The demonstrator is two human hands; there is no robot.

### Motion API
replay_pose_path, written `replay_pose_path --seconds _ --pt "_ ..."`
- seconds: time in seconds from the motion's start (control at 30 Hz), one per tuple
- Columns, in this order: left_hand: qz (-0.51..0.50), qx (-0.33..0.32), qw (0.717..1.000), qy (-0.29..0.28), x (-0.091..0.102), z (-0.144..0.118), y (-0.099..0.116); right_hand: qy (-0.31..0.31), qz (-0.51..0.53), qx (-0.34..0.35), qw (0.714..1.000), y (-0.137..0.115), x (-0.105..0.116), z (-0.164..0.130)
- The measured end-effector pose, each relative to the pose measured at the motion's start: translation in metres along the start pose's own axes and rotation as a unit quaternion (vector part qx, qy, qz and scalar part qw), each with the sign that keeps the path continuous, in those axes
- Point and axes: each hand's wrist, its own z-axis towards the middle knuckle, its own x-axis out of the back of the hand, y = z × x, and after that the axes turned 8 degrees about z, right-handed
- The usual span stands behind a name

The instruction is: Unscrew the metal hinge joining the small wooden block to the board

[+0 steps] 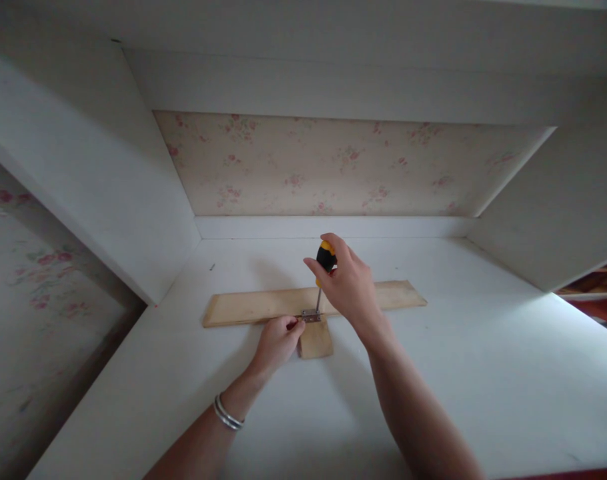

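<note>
Right forearm (408, 393), hand (351, 283) around screwdriver (326, 257); hinge (311, 317) below, beside left hand (280, 340).

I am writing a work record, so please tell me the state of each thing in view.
Screwdriver: near-upright in right hand, tip at metal hinge
Metal hinge: opened out, across board and block
Long board: lying flat
Wood block: lying flat
Left hand: at the hinge's left end
Bracelet: on left wrist

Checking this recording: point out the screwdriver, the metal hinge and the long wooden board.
Screwdriver (326, 257): head view, on the black part of the handle.
Metal hinge (311, 316): head view, near the middle of its metal plates.
Long wooden board (266, 304): head view, on its upper face, left of the hinge.
</note>
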Motion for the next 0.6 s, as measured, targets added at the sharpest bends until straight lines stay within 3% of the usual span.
replay_pose_path --seconds 0.13,0.33,0.5,0.6 --pt "0.009 -0.002 1.0 0.001 0.001 0.002 -0.0015 0.021 0.008 -0.021 1.0 0.0078 -0.0012 0.0014" --pt "-0.002 0.0 1.0 -0.001 0.0031 0.005 -0.0036 -0.069 0.14 0.001 0.988 0.0077 0.0005 -0.0002" --pt "0.019 -0.003 1.0 -0.009 0.005 0.0031 -0.0015 0.044 0.055 0.012 0.997 0.0069 -0.0076 0.0002" --pt "0.023 -0.013 1.0 -0.003 0.0045 0.0029 -0.0026 0.056 0.003 0.018 0.998 0.0102 -0.0074 0.0008"
